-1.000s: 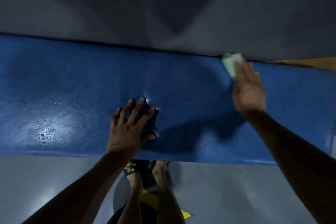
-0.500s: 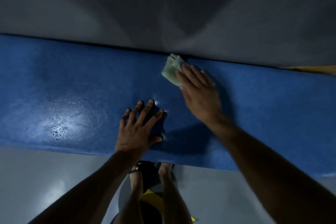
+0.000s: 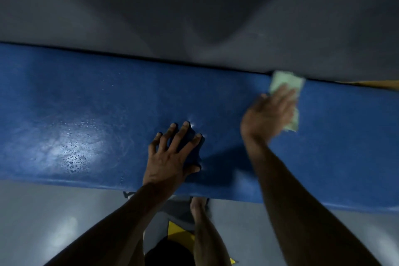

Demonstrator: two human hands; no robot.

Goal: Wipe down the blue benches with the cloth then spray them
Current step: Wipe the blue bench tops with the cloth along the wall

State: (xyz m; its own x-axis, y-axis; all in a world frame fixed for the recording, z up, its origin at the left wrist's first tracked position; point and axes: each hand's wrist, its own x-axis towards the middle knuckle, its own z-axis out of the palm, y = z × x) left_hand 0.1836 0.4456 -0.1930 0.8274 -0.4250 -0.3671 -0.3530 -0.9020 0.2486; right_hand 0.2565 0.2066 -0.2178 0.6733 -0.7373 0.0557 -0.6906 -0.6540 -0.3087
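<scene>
So we're looking straight down at the blue bench (image 3: 108, 103), which runs as a wide band across the middle of the frame, with a grey wall (image 3: 129, 17) filling everything above it and a pale grey floor (image 3: 43, 211) along the bottom. Our left hand (image 3: 170, 157) sits flat on the bench just below centre frame, fingers spread wide and straight, palm pressing down into the padding so the surface dimples a bit around the fingertips. It's not holding anything.

Our right hand (image 3: 267, 114) is over in the right-centre part of the frame, laid on top of the cloth (image 3: 287, 84), a pale green folded rag. The fingers look mostly straight and pressing it onto the bench, but that hand is motion-blurred so we can't tell exactly how the fingers lie. The cloth pokes out above the fingertips, right up against the back edge of the bench where it meets the wall, and a bit of it shows on the right side of the hand too.

Toward the left-centre of the frame there's a shiny wet patch (image 3: 71, 151) on the bench with little droplets catching the light. In the far right, just above the bench's back edge, a thin yellowish-brown strip (image 3: 377, 84) shows. Bottom centre we can see our bare foot (image 3: 197, 205) on the floor under the bench's front edge, plus a bit of yellow (image 3: 174, 231) beside it
</scene>
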